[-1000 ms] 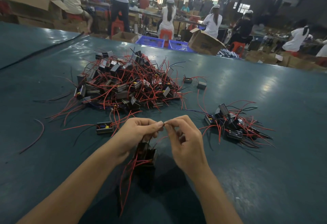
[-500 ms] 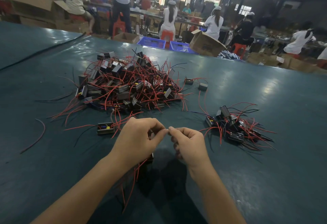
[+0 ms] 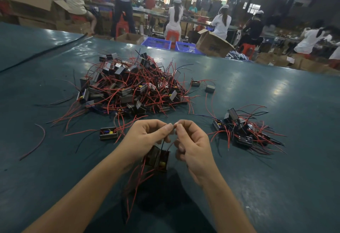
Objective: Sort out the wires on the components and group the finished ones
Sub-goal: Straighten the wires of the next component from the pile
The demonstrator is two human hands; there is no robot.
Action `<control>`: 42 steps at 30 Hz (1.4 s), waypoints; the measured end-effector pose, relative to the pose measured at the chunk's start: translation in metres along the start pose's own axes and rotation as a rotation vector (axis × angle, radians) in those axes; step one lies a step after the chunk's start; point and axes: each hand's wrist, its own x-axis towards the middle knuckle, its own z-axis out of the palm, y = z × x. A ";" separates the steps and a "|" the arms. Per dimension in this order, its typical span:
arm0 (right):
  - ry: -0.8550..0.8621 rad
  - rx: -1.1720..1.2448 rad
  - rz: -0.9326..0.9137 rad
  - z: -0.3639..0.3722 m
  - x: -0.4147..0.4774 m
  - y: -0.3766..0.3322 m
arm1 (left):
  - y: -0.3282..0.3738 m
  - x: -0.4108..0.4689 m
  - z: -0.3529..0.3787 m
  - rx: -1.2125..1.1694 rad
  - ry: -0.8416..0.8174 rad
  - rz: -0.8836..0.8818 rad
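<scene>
My left hand (image 3: 147,138) and my right hand (image 3: 191,142) meet fingertip to fingertip above the green table (image 3: 276,177), both pinching thin wire ends. Below them hangs a small black box component (image 3: 156,159) with a yellow part inside; its red wires (image 3: 136,183) trail down toward me. A big heap of similar black components with tangled red and black wires (image 3: 128,89) lies beyond my hands. A smaller group of components (image 3: 241,131) sits to the right.
One open component (image 3: 108,133) lies left of my hands, and two more (image 3: 209,88) lie right of the heap. A loose red wire (image 3: 36,142) curls at far left. Beyond the table's far edge are blue crates (image 3: 156,43), cardboard boxes (image 3: 211,44) and several seated workers.
The component hanging under my hands has swung back into sight between my wrists. My hands stay pinched together on the wire ends, with my fingertips slightly higher than before.
</scene>
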 end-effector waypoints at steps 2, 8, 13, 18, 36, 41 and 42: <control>-0.030 0.044 0.015 0.000 0.000 0.000 | 0.001 -0.001 0.001 -0.019 -0.013 0.013; 0.190 -0.172 0.043 -0.006 0.004 0.005 | -0.004 -0.002 0.002 0.315 0.109 0.159; 0.177 -0.400 -0.126 -0.009 0.006 0.007 | -0.007 -0.005 0.003 0.438 0.133 0.255; 0.150 -0.601 -0.271 -0.010 0.003 0.009 | -0.008 -0.004 0.002 0.476 0.135 0.310; 0.104 -0.083 -0.003 -0.002 0.006 0.007 | -0.007 0.000 0.002 0.232 0.034 0.126; 0.201 -0.335 -0.118 -0.005 0.005 0.010 | -0.012 -0.002 0.005 0.350 0.066 0.164; 0.236 -0.410 -0.157 -0.006 0.006 0.011 | -0.014 -0.002 0.004 0.389 0.080 0.178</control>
